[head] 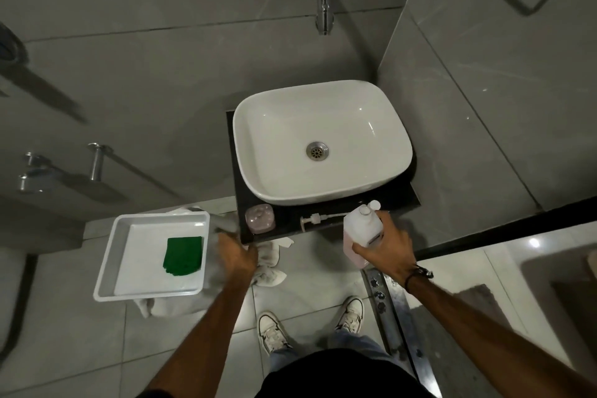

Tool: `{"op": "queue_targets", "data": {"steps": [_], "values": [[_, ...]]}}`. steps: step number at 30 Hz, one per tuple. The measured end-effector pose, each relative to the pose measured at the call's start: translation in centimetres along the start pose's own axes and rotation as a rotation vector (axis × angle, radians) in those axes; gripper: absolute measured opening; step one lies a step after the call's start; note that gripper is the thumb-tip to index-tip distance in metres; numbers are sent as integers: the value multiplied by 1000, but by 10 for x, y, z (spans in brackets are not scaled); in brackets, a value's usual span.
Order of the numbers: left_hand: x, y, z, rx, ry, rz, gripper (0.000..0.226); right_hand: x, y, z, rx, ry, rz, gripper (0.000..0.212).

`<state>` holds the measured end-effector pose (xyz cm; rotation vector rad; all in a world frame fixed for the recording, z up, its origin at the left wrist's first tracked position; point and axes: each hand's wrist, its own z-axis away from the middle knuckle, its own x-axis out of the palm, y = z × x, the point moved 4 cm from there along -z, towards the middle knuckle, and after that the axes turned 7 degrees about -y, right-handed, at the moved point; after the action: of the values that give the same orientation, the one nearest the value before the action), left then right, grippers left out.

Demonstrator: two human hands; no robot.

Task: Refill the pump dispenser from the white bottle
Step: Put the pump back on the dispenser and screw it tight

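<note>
My right hand (386,247) grips the white bottle (363,231) at the counter's front right corner. The bottle stands upright with pink liquid low inside, and its small cap (374,204) is off the neck, to one side. The pump dispenser body (260,218), clear with pink liquid, stands without its pump on the black counter (287,223), left of the bottle. Between the two, the white pump head (318,219) lies on its side. My left hand (237,255) is blurred, over a white cloth (269,268) below the counter's front edge. Its grip is unclear.
A white basin (323,100) fills most of the counter under a chrome wall tap (323,10). A white tray (109,268) holding a green scrub pad (182,255) rests on cloth to the left. Grey tiled walls surround; a floor drain strip (387,300) runs at right.
</note>
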<state>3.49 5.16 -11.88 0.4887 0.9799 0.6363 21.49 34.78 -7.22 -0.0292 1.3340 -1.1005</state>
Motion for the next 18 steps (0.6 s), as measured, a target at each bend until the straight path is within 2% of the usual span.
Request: {"op": "queue_targets", "data": {"steps": [2, 4, 6, 8, 11, 12, 14, 16, 18], "values": [[20, -7, 14, -76, -125, -141, 41, -9, 14, -1, 3, -3, -28, 85], [43, 0, 29, -66, -286, -350, 35, -19, 29, -3, 11, -13, -45, 84], [69, 22, 41, 57, -377, -495, 32, -28, 46, -4, 36, -22, -63, 85], [96, 58, 52, 232, -418, -460, 30, -36, 63, -6, 66, -9, -73, 86], [142, 120, 68, 594, -433, -412, 17, -48, 87, -7, 83, 2, -95, 86], [158, 140, 70, 693, -430, -423, 19, -51, 94, -7, 86, -2, -98, 86], [193, 172, 68, 822, -412, -514, 40, -57, 107, -8, 76, -4, -82, 87], [223, 196, 60, 876, -362, -710, 54, -60, 118, -8, 54, -11, -56, 87], [246, 207, 51, 872, -338, -921, 57, -62, 125, -8, 37, -11, -45, 84]]}}
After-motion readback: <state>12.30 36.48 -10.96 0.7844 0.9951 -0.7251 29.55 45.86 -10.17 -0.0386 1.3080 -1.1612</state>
